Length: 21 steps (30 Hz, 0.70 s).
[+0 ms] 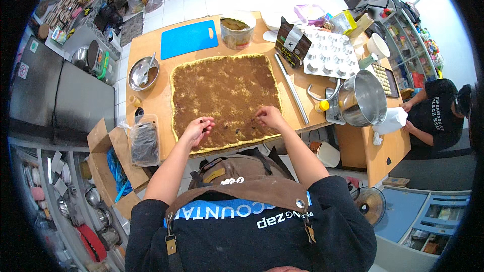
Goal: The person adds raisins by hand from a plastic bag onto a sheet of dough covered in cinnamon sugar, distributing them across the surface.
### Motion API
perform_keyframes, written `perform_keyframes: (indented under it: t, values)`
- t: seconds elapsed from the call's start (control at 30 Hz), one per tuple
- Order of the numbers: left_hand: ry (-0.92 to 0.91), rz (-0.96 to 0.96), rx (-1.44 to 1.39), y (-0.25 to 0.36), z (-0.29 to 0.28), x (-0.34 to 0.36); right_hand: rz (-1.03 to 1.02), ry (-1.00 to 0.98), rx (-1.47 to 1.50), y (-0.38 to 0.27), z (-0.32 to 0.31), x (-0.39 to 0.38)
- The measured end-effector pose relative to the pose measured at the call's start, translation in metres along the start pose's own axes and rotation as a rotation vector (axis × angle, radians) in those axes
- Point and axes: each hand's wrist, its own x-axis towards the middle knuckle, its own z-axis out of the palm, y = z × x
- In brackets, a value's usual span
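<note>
A rolled-out rectangle of pale yellow dough [222, 85], spread with brown powder, covers the near middle of the table. A few small dark pieces [237, 132] lie along its near part. Over the near left of the dough is my left hand [198, 130], its fingers curled in; a dark bit shows at the fingertips, too small to name. My right hand [269, 118] hovers at the near right with the fingertips pinched, and what they hold is too small to make out. Beside the dough at left stands a clear plastic tub [144, 143] with dark contents under film.
Around the dough are a steel bowl with a spoon [143, 74], a blue cutting board [189, 39], a tub [237, 30], a metal tube [292, 88], a dark pouch [293, 43], a muffin tray [330, 53] and a mixer bowl [364, 98]. Another person [434, 113] works at right.
</note>
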Motion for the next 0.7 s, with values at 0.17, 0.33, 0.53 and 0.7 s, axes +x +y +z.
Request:
perform_keyframes:
  t: [0.17,0.33,0.53,0.7]
  values:
    - [0.1,0.079,0.579,-0.003,-0.043,-0.005,-0.024,0.218,-0.243,0.016,-0.011,-0.011]
    - [-0.016,0.099,0.608,-0.008,-0.074,-0.005,-0.094,0.2,-0.494,-0.015,0.007,-0.021]
    - [-0.034,0.131,0.919,0.002,-0.085,-0.013,-0.146,0.092,-0.386,-0.059,0.085,-0.013]
    - [-0.11,0.245,1.072,0.006,-0.094,-0.021,-0.131,0.027,-0.026,-0.064,0.122,0.003]
